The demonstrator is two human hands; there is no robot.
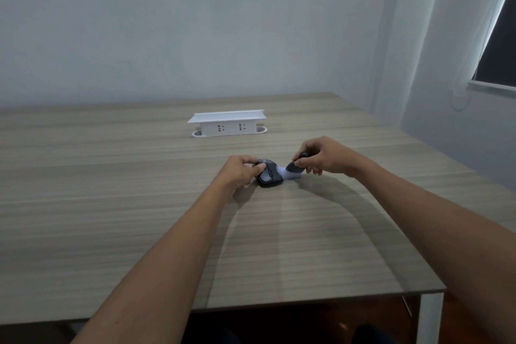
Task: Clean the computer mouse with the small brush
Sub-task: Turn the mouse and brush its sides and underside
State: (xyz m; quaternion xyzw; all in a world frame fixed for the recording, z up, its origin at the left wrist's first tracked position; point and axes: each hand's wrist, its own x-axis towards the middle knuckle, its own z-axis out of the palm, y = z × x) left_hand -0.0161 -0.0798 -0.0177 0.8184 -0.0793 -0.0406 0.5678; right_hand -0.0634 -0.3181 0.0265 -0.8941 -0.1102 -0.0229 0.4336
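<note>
Wood-grain desk (111, 204) carries a white power socket box (227, 123) near its far middle, well apart from the person's hands. Left hand (237, 173) holds the black computer mouse (269, 174) flat on the desk, fingers curled round its left side. Right hand (324, 158) pinches the small brush (293, 169) by its dark handle, white bristles touching the mouse's right edge.

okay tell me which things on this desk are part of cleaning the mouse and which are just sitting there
In use:
computer mouse, gripped by the left hand
small brush, white bristles against the mouse's right side, held by the right hand

Just there:
white socket box at the back of the wooden desk
</note>
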